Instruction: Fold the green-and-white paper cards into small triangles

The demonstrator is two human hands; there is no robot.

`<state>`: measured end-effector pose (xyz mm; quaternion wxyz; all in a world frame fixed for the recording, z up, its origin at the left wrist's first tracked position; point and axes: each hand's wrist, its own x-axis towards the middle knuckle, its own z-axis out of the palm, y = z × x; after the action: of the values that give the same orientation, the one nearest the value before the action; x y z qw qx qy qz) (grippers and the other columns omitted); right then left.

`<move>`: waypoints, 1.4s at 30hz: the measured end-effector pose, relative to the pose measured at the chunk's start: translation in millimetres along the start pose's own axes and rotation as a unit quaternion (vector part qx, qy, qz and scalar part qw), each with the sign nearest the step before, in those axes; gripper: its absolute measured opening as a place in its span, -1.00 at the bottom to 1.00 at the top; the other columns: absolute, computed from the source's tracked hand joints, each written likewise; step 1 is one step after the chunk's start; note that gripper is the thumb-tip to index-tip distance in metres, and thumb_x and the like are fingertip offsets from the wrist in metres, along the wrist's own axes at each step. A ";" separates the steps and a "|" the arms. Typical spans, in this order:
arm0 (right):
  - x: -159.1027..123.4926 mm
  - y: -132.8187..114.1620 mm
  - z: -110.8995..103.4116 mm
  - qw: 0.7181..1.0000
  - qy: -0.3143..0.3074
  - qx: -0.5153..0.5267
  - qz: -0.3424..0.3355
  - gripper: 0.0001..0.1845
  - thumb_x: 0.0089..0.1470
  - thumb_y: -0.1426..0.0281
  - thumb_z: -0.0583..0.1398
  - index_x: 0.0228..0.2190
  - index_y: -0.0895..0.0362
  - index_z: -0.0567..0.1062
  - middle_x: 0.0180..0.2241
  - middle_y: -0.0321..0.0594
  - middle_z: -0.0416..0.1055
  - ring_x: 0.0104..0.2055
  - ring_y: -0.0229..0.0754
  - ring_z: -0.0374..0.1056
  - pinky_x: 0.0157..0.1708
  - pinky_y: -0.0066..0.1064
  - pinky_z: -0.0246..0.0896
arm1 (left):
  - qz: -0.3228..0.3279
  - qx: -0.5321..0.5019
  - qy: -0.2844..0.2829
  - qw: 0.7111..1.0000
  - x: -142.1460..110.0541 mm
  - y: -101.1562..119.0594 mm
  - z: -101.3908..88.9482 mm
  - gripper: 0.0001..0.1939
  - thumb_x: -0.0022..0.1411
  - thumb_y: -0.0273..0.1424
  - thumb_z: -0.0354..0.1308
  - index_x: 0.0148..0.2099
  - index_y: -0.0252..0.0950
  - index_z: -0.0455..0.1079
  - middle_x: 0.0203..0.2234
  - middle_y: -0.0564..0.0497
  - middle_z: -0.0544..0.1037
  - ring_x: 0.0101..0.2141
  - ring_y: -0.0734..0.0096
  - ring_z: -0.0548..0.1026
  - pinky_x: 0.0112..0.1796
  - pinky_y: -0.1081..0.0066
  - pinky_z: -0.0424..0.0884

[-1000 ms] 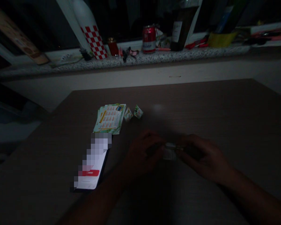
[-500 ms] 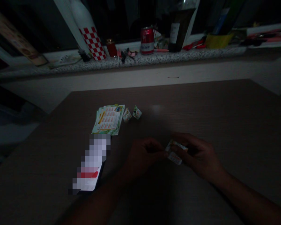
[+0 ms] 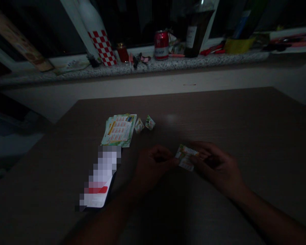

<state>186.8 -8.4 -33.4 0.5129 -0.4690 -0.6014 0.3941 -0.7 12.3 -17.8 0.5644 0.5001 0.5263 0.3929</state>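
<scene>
A small printed piece of paper (image 3: 185,158), pale with green and orange print, is held between my two hands above the table. My left hand (image 3: 155,161) pinches its left edge between thumb and forefinger. At its right side, my right hand (image 3: 215,163) grips it with the thumb on top and fingers behind. Left of the hands lies a stack of printed cards (image 3: 119,131) with calendar-like grids. Beside the stack are two small folded paper pieces, one whitish (image 3: 139,126) and one green (image 3: 150,123).
A lit phone (image 3: 102,183), its screen blurred, lies below the stack near my left forearm. Behind the brown table (image 3: 219,115), a granite sill (image 3: 142,66) holds a red-checked bottle (image 3: 103,46), a red can (image 3: 161,46), a dark bottle (image 3: 192,39) and a yellow container (image 3: 238,45).
Both hands have raised the printed paper slightly, and it now lies flatter with more of its face showing. The stack, folded pieces and phone stay where they were.
</scene>
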 end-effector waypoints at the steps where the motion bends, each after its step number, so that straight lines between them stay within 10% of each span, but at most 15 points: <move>1: 0.4 0.1 -0.3 1.000 0.003 0.003 -0.001 -0.76 0.03 0.46 0.25 -0.19 0.06 0.47 -0.31 -0.25 0.57 -0.31 -0.25 0.51 -0.33 -0.52 0.43 | 0.003 -0.007 0.000 1.000 0.5 -0.7 -0.8 -0.76 -0.15 -0.44 0.41 -0.41 -0.34 0.43 -0.57 0.12 0.50 -0.52 0.56 0.43 -0.50 0.59 0.29; 8: -1.2 0.3 -2.8 0.999 -0.046 -0.020 0.018 -0.73 -0.02 0.45 0.28 -0.20 0.07 0.47 -0.41 -0.27 0.54 -0.42 -0.27 0.46 -0.43 -0.52 0.39 | 0.030 -0.039 -0.091 0.995 0.6 -2.1 -4.8 -0.75 0.07 -0.35 0.30 -0.16 -0.28 0.49 -0.34 0.03 0.59 -0.33 0.45 0.50 -0.31 0.51 0.39; 21: -2.5 -0.1 9.2 0.949 -0.141 0.161 0.233 -0.68 -0.11 0.41 0.35 -0.23 0.11 0.51 -0.36 -0.28 0.61 -0.32 -0.28 0.52 -0.32 -0.55 0.39 | 0.050 0.018 -0.013 0.999 0.4 0.8 -4.4 -0.89 0.08 -0.34 0.27 -0.35 -0.28 0.56 -0.50 0.09 0.58 -0.45 0.51 0.47 -0.44 0.59 0.34; 42: -3.0 3.6 14.7 0.946 -0.130 0.134 0.264 -0.75 -0.17 0.35 0.38 -0.36 0.13 0.56 -0.47 -0.29 0.59 -0.46 -0.27 0.46 -0.45 -0.51 0.34 | 0.071 0.160 -0.010 0.985 3.2 0.1 -6.9 -0.81 0.13 -0.28 0.21 -0.34 -0.30 0.53 -0.49 0.04 0.59 -0.48 0.46 0.49 -0.46 0.52 0.34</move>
<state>173.0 -10.3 -39.9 0.3659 -0.4823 -0.4596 0.6499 -7.1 16.5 -18.0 0.4534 0.6238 0.5398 0.3376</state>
